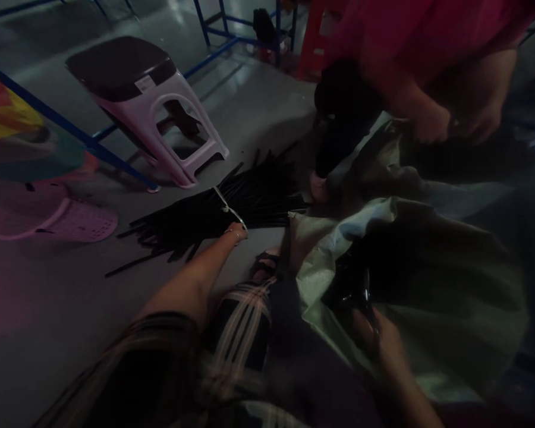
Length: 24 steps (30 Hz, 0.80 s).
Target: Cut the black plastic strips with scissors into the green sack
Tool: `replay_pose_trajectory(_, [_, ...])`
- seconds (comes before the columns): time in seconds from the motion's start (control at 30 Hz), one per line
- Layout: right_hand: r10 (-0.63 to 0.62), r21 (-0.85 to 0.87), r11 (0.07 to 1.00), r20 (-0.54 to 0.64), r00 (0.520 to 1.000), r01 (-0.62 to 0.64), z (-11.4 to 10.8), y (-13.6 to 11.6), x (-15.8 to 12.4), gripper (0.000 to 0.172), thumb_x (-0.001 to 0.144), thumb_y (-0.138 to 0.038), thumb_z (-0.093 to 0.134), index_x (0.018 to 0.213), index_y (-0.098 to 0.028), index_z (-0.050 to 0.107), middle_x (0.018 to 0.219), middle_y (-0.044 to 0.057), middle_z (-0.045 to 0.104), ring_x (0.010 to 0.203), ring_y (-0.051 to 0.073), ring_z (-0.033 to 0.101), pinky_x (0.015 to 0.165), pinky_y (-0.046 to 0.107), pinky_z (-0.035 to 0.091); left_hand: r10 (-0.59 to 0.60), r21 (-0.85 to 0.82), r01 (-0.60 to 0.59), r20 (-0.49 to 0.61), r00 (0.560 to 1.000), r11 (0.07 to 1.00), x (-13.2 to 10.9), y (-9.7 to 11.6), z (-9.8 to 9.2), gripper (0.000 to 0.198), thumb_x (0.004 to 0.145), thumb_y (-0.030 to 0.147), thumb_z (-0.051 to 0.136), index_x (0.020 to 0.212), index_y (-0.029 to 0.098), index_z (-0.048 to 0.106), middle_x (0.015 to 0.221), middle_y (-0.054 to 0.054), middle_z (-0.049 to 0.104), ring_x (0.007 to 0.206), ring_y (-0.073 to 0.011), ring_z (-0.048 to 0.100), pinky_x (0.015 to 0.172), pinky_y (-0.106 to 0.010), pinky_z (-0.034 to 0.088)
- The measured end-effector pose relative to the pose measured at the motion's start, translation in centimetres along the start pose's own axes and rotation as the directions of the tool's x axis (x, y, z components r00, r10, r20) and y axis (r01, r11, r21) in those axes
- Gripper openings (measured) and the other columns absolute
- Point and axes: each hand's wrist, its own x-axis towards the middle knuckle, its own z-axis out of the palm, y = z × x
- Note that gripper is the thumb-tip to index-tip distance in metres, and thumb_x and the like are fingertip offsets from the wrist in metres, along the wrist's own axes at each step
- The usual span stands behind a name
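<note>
On the grey floor (57, 333) at twelve o'clock, the left hand (237, 232) touches a white-tied bundle of thin black rods (214, 214), grip unclear, while the right hand (378, 339), grip hidden, sits at four o'clock by a pale green woven sack (432, 309); a slipping tie could scatter the rods.

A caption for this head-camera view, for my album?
Left hand rests on a strapped bundle of black rods; right hand at a pale green sack.

A bundle of rods (249, 202) lies on the floor (40, 333), with a stool (120, 68) behind it, a basket (66, 217) to its left, and a sack (410, 297) to its right.
</note>
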Motion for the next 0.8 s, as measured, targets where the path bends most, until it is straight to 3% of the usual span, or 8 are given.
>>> replay_pose_trajectory(0.2, [0.08,-0.034,0.996,0.017,0.997,-0.079,0.0,0.9,0.0,0.038,0.07,-0.059,0.05,0.066,-0.022,0.053,0.056,0.002,0.056,0.052,0.016,0.053,0.048,0.025,0.039,0.051,0.101,-0.051,-0.003,0.999,0.994,6.1,0.2,2.5,0.069,0.062,0.031,0.069,0.126,0.013,0.049,0.14,-0.013,0.031,0.119,-0.0259,0.044,0.092,-0.023,0.039])
replay_pose_trajectory(0.3, [0.135,-0.019,0.991,0.027,0.991,-0.134,0.0,1.0,-0.2,0.042,0.07,-0.063,0.048,0.065,-0.021,0.053,0.056,0.002,0.055,0.051,0.015,0.052,0.048,0.024,0.04,0.114,0.195,-0.111,-0.003,0.994,0.974,9.1,0.0,3.0,0.068,0.065,0.037,0.065,0.127,0.013,0.049,0.144,-0.011,0.022,0.125,-0.028,0.036,0.102,-0.024,0.032])
replay_pose_trajectory(0.43, [0.179,0.006,0.984,0.031,0.983,-0.18,-0.1,0.9,-0.4,0.048,0.068,-0.066,0.049,0.068,-0.018,0.055,0.056,0.002,0.054,0.051,0.014,0.05,0.048,0.023,0.039,0.01,0.265,-0.017,0.028,1.0,0.964,11.8,-0.7,3.7,0.069,0.063,0.048,0.063,0.125,0.017,0.054,0.144,-0.009,0.022,0.122,-0.0308,0.041,0.101,-0.029,0.036])
replay_pose_trajectory(0.53, [0.193,0.053,0.98,0.026,0.981,-0.194,0.0,0.7,-0.5,0.052,0.067,-0.066,0.05,0.08,-0.017,0.058,0.06,0.002,0.056,0.054,0.014,0.052,0.049,0.022,0.04,-0.015,0.34,-0.019,0.099,0.995,0.94,12.6,-1.0,4.2,0.068,0.06,0.051,0.063,0.12,0.019,0.058,0.136,-0.01,0.039,0.111,-0.0309,0.05,0.091,-0.033,0.042])
replay_pose_trajectory(0.63, [0.202,0.052,0.978,0.031,0.979,-0.203,0.2,0.4,-0.5,0.054,0.067,-0.067,0.05,0.085,-0.017,0.059,0.06,0.002,0.056,0.054,0.014,0.052,0.049,0.022,0.04,0.035,0.414,-0.08,0.116,0.993,0.907,12.1,-0.9,4.8,0.06,0.059,0.049,0.063,0.113,0.022,0.063,0.119,-0.009,0.055,0.107,-0.0293,0.05,0.086,-0.032,0.042])
replay_pose_trajectory(0.73, [0.209,0.045,0.977,0.024,0.978,-0.21,0.2,0.3,-0.6,0.053,0.067,-0.067,0.049,0.082,-0.017,0.058,0.059,0.002,0.055,0.053,0.015,0.053,0.049,0.023,0.041,0.157,0.404,-0.139,-0.011,0.988,0.904,10.9,-0.7,5.3,0.051,0.063,0.044,0.062,0.109,0.022,0.065,0.115,-0.01,0.055,0.106,-0.0288,0.048,0.087,-0.034,0.039])
replay_pose_trajectory(0.8, [0.197,0.054,0.979,0.009,0.98,-0.197,0.1,0.5,-0.7,0.051,0.067,-0.065,0.05,0.082,-0.017,0.058,0.061,0.003,0.057,0.054,0.015,0.054,0.05,0.023,0.042,0.295,0.352,-0.229,-0.148,0.944,0.908,9.9,-0.4,5.4,0.04,0.07,0.036,0.057,0.105,0.02,0.066,0.113,-0.01,0.055,0.105,-0.027,0.046,0.089,-0.036,0.036])
